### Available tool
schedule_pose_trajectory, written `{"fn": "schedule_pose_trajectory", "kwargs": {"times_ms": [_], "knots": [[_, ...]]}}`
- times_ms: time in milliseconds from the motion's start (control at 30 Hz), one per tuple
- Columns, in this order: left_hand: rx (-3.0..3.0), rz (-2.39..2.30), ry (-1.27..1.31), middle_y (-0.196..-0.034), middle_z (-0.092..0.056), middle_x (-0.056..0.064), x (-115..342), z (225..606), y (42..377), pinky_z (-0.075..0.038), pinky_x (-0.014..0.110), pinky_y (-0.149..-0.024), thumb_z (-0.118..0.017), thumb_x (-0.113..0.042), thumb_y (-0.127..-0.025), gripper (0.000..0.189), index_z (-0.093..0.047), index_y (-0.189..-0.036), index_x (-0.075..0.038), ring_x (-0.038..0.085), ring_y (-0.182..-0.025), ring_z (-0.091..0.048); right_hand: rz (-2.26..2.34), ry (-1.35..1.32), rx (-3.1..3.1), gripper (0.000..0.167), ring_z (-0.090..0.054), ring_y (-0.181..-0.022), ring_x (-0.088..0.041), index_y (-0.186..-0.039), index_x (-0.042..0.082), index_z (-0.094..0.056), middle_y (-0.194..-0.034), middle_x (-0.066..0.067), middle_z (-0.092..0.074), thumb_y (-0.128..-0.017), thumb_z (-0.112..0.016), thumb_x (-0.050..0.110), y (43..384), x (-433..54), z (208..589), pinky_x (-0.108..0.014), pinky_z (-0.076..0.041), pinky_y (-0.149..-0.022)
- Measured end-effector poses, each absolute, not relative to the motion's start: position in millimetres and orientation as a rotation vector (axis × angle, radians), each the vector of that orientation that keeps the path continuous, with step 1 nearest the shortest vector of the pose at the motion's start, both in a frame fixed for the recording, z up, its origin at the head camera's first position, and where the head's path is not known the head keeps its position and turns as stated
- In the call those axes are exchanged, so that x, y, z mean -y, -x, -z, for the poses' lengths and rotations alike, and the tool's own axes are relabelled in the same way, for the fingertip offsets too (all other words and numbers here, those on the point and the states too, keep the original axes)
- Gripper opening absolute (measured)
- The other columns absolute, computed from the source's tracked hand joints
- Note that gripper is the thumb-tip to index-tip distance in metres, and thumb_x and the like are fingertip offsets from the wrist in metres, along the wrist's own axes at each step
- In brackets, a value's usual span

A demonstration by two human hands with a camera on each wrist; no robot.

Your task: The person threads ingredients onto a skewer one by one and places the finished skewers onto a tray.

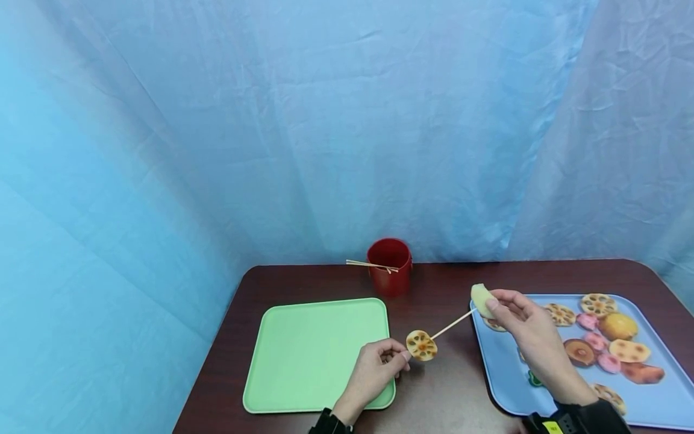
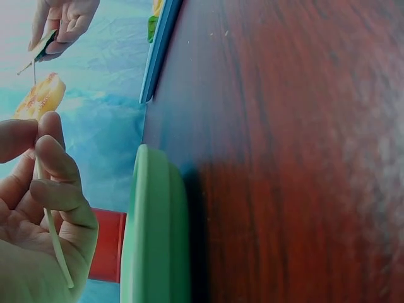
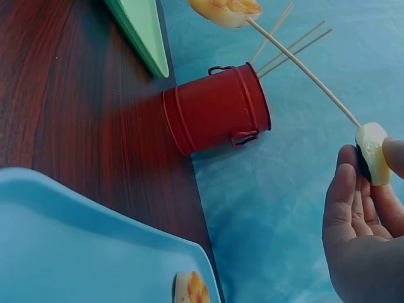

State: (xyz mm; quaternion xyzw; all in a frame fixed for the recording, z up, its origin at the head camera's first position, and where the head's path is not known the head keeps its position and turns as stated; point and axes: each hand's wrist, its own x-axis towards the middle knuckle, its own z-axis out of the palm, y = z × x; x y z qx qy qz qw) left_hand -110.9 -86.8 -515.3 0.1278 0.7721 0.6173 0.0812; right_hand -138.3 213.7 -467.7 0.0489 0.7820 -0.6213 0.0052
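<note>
My left hand pinches a thin wooden skewer just below a browned lotus root slice threaded on it. In the left wrist view, the skewer's lower end runs down across the palm. Between thumb and fingers my right hand holds a pale green slice at the skewer's far end. A dark edge shows on this slice in the right wrist view, where the skewer meets its end. How deep the tip goes in is hidden. Bare skewer separates the two pieces.
A green tray lies at the left. On the blue tray at the right are lotus root slices, pink pieces, a mushroom-like round and a yellow piece. A red bucket with several skewers stands at the back.
</note>
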Motion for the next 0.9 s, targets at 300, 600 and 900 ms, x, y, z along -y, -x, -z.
{"fn": "schedule_pose_trajectory", "kwargs": {"times_ms": [300,600,900], "knots": [[-2.312,-1.855,-0.361,-0.072,-0.072,0.005,85.5,518.5,112.2,-0.042,0.016,-0.053,-0.07,-0.017,-0.097,0.02,-0.074,-0.092,0.003,0.007,-0.055,-0.054,2.107,-0.035,-2.367,0.048,-0.067,-0.098,-0.005,-0.134,-0.003,-0.057,-0.109,0.008,-0.069,-0.104,-0.064,0.033,136.6,-205.4,470.7,-0.026,-0.058,-0.081],[-2.282,-1.923,-0.347,-0.071,-0.07,0.001,80.5,523.5,111.3,-0.042,0.015,-0.052,-0.07,-0.015,-0.096,0.019,-0.073,-0.091,0.003,0.001,-0.054,-0.052,2.235,-0.006,-2.224,0.038,-0.068,-0.098,-0.006,-0.13,0.0,-0.061,-0.11,0.008,-0.072,-0.104,-0.065,0.027,135.5,-196.9,478.6,-0.027,-0.057,-0.083],[-2.287,-1.935,-0.329,-0.071,-0.07,0.0,75.9,521.4,111.6,-0.043,0.018,-0.05,-0.07,-0.016,-0.097,0.022,-0.074,-0.093,0.005,0.004,-0.052,-0.051,2.011,-0.166,-2.35,0.058,-0.064,-0.101,-0.003,-0.136,-0.004,-0.055,-0.117,0.002,-0.066,-0.102,-0.064,0.042,134.6,-186.0,481.7,-0.026,-0.056,-0.086]]}}
